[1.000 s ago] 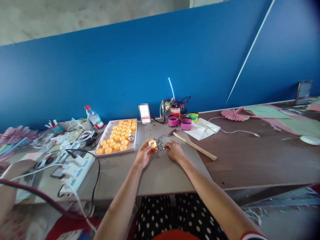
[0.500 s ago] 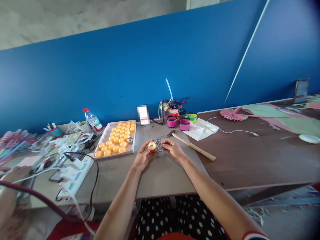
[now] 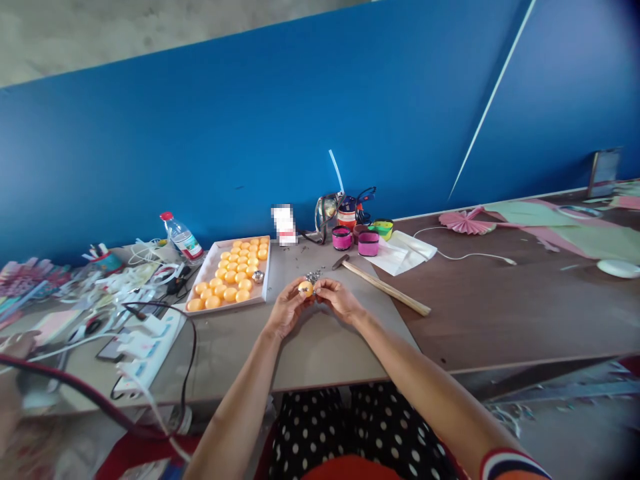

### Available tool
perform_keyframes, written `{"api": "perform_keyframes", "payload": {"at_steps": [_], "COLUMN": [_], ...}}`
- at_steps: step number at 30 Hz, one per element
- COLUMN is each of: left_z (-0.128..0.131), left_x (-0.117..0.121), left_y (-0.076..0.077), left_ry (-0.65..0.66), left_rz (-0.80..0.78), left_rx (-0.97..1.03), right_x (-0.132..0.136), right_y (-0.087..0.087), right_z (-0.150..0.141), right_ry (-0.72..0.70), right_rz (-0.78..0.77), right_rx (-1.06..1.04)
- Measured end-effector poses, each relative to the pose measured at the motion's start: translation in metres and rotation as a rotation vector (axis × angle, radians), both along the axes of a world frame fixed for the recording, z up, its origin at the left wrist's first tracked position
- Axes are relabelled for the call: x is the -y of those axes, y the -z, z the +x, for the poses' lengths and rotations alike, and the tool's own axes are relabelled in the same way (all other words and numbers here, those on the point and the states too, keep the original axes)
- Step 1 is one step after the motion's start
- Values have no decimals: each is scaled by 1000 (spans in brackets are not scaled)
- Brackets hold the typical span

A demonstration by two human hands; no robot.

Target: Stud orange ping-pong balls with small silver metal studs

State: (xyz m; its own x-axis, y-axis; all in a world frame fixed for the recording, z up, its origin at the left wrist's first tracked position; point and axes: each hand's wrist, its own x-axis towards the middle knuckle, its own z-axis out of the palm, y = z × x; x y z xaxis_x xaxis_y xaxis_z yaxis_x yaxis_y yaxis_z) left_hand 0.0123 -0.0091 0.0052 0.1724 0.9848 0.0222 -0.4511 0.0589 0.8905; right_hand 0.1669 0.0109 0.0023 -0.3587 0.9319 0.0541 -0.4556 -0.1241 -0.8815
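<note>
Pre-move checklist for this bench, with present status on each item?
1. Orange ball held in left hand: ok.
2. Small part pinched in right hand: cannot tell, too small.
3. Metal bits near both hands: ok, just beyond the fingers.
4. Hammer apart from both hands: ok, to the right.
5. Cords tidy around power strip: not ok, they loop loosely.

Wearer's dress, as I view it remotely. Top (image 3: pixel 345 471): orange-red, seen at the lower edge. Right sleeve (image 3: pixel 515 465): cuff banded in white and navy with red trim. Lower garment (image 3: pixel 320 430): black, with round white dots throughout. Left hand (image 3: pixel 287 310) and right hand (image 3: pixel 344 301): bare.
</note>
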Motion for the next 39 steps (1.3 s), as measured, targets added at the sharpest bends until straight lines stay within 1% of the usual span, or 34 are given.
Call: {"api": "perform_keyframes", "payload": {"at_steps": [7,19,39], "left_z": [2,5,4], "left_x": [1,3,3], "left_y": [2,-1,-1], "left_ry": [11,17,38], "left_rz": [24,28,25], "left_rx": [-25,-39,-45], "right_x": [-2,-1,0], "right_y": [5,3,3], "right_z": [-1,-2,0], "right_ry": [-12,-36,-70], "right_rz": [0,-2,-8], "right_rx": [-37,-35,-60]}}
